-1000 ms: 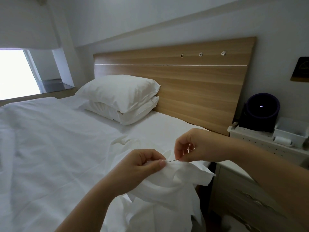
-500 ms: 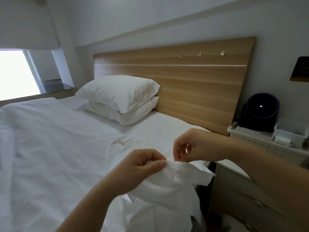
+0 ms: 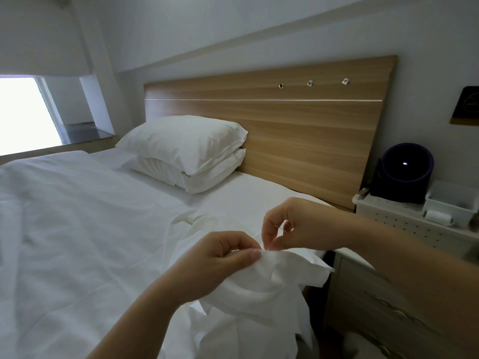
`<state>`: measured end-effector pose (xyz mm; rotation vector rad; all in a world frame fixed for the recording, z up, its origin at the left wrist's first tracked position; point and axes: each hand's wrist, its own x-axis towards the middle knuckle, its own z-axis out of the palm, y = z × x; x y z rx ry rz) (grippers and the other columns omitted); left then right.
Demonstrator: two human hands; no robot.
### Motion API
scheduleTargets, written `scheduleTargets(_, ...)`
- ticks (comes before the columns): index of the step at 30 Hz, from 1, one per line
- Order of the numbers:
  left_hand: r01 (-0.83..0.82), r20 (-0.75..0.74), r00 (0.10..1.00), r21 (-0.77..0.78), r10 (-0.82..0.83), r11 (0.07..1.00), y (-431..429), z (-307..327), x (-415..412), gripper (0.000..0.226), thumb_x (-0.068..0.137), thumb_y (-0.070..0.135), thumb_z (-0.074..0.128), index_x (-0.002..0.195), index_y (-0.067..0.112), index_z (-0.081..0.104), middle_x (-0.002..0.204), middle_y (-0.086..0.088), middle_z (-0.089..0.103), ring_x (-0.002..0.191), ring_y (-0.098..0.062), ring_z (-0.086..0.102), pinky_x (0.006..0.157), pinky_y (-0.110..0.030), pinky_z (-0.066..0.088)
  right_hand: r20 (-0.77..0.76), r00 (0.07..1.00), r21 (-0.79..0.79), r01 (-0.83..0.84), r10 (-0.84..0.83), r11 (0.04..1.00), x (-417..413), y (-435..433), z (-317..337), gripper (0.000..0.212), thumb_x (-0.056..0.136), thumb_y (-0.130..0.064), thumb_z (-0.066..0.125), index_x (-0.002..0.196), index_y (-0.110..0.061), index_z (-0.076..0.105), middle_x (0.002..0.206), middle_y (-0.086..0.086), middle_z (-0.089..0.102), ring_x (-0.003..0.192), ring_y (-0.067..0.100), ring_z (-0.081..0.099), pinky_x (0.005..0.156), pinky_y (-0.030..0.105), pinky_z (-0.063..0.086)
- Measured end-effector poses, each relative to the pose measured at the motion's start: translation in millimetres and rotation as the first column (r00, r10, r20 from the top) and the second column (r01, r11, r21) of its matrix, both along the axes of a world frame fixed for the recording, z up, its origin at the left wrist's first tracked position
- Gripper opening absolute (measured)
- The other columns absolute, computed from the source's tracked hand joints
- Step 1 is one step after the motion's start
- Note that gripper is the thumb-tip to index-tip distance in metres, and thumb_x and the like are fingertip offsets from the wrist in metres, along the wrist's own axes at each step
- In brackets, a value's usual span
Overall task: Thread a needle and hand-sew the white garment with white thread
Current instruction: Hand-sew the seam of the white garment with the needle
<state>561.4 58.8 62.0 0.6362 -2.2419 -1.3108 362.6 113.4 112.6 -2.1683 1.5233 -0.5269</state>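
Note:
The white garment (image 3: 280, 281) hangs in folds over the bed's near right edge. My left hand (image 3: 220, 257) pinches a raised fold of it between thumb and fingers. Just right of that fold, my right hand (image 3: 293, 226) pinches the needle (image 3: 267, 248) at the cloth's top edge with thumb and forefinger; only a short sliver of it shows. A thin line, perhaps thread (image 3: 281, 228), crosses the gap under the right hand's curled fingers. The two hands nearly touch at the fold.
A white-sheeted bed (image 3: 90, 229) with two stacked pillows (image 3: 186, 154) and a wooden headboard (image 3: 298, 130). At the right, a white bedside shelf (image 3: 404, 218) bears a dark round device (image 3: 404, 174), a white tray (image 3: 451, 200) and a white thread spool (image 3: 438, 217).
My right hand has tipped its thumb and forefinger down onto the top edge of the fold, closer to my left thumb. My left hand and the garment have stayed in place.

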Motion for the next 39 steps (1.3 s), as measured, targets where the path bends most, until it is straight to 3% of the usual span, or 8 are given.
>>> scheduleTargets(8, -0.046, 0.003, 0.999, -0.018, 0.046, 0.999, -2.1, -3.9, 0.0, 0.011, 0.083, 0.044, 0.063, 0.079, 0.037, 0.071, 0.081, 0.013, 0.070, 0.080, -0.003, 0.063, 0.078, -0.024, 0.046, 0.026, 0.999, -0.059, 0.045, -0.044, 0.997, 4.6, -0.3, -1.8, 0.014, 0.083, -0.013, 0.071, 0.080, -0.026, 0.071, 0.087, -0.011, 0.070, 0.082, -0.007, 0.060, 0.073, 0.007, 0.045)
scheduleTargets(15, -0.101, 0.015, 0.995, -0.053, 0.102, 0.993, -1.8, -1.4, -1.6, 0.023, 0.092, 0.025, 0.062, 0.075, 0.038, 0.071, 0.076, 0.015, 0.068, 0.074, 0.001, 0.061, 0.073, -0.018, 0.044, 0.119, 0.990, -0.095, 0.087, -0.075, 0.992, 12.8, 5.2, 1.2, 0.019, 0.084, -0.002, 0.066, 0.091, -0.019, 0.068, 0.091, -0.006, 0.072, 0.085, 0.000, 0.068, 0.083, 0.027, 0.055)
scheduleTargets(20, -0.150, -0.020, 0.989, -0.026, 0.150, 0.988, -4.3, -2.8, -2.6, 0.017, 0.089, 0.033, 0.062, 0.076, 0.039, 0.072, 0.077, 0.012, 0.070, 0.076, -0.004, 0.064, 0.076, -0.024, 0.048, 0.174, 0.985, -0.039, 0.018, -0.011, 0.999, 9.0, 9.5, 2.5, 0.031, 0.085, -0.001, 0.061, 0.097, -0.030, 0.064, 0.110, -0.004, 0.068, 0.095, 0.006, 0.068, 0.083, 0.044, 0.057)
scheduleTargets(23, -0.144, -0.057, 0.988, 0.031, 0.146, 0.989, -5.7, -2.4, -4.5, 0.015, 0.084, 0.043, 0.062, 0.080, 0.035, 0.074, 0.081, 0.006, 0.072, 0.080, -0.012, 0.067, 0.078, -0.029, 0.052, 0.072, 0.997, -0.167, -0.030, 0.043, 0.986, 8.4, 7.4, -7.0, 0.022, 0.081, -0.011, 0.072, 0.094, -0.028, 0.070, 0.116, -0.013, 0.061, 0.101, 0.004, 0.062, 0.085, 0.027, 0.055)
scheduleTargets(27, -0.169, -0.064, 0.983, 0.047, 0.172, 0.984, -6.4, -4.8, -6.9, 0.015, 0.090, 0.030, 0.062, 0.084, 0.030, 0.075, 0.087, 0.001, 0.074, 0.086, -0.016, 0.069, 0.083, -0.033, 0.054, 0.010, 1.000, -0.366, 0.007, -0.004, 0.931, 12.1, 5.3, -19.7, 0.003, 0.080, -0.030, 0.074, 0.081, -0.028, 0.073, 0.111, -0.017, 0.061, 0.104, 0.002, 0.055, 0.084, 0.016, 0.045)
scheduleTargets(30, -0.222, -0.038, 0.974, 0.056, 0.225, 0.973, -8.1, -6.0, -8.4, 0.017, 0.091, 0.030, 0.062, 0.079, 0.033, 0.074, 0.081, 0.007, 0.073, 0.081, -0.012, 0.067, 0.081, -0.031, 0.053, 0.194, 0.978, -0.350, 0.143, -0.078, 0.926, 9.5, 6.0, -14.7, 0.005, 0.077, -0.032, 0.075, 0.073, -0.031, 0.071, 0.104, -0.018, 0.065, 0.096, -0.002, 0.055, 0.077, 0.009, 0.038)
scheduleTargets(35, -0.349, 0.017, 0.937, 0.052, 0.348, 0.936, -18.1, -8.8, -10.1, 0.019, 0.092, 0.025, 0.063, 0.075, 0.025, 0.072, 0.069, 0.016, 0.069, 0.070, 0.001, 0.063, 0.072, -0.019, 0.048, 0.688, 0.636, -0.072, 0.539, -0.349, 0.839, -8.4, 4.5, 9.2, 0.007, 0.085, -0.020, 0.070, 0.079, -0.019, 0.067, 0.081, 0.007, 0.067, 0.057, 0.006, 0.054, 0.059, 0.019, 0.043)
scheduleTargets(39, -0.381, 0.066, 0.924, 0.066, 0.377, 0.922, -22.4, -11.9, -11.7, 0.018, 0.091, 0.027, 0.064, 0.075, 0.026, 0.073, 0.071, 0.013, 0.070, 0.074, -0.006, 0.065, 0.074, -0.024, 0.050, 0.940, 0.088, 0.264, 0.430, -0.331, 0.863, -16.0, 3.6, 31.5, 0.006, 0.100, -0.010, 0.046, 0.094, -0.009, 0.048, 0.088, 0.012, 0.069, 0.062, 0.020, 0.070, 0.050, 0.024, 0.052)
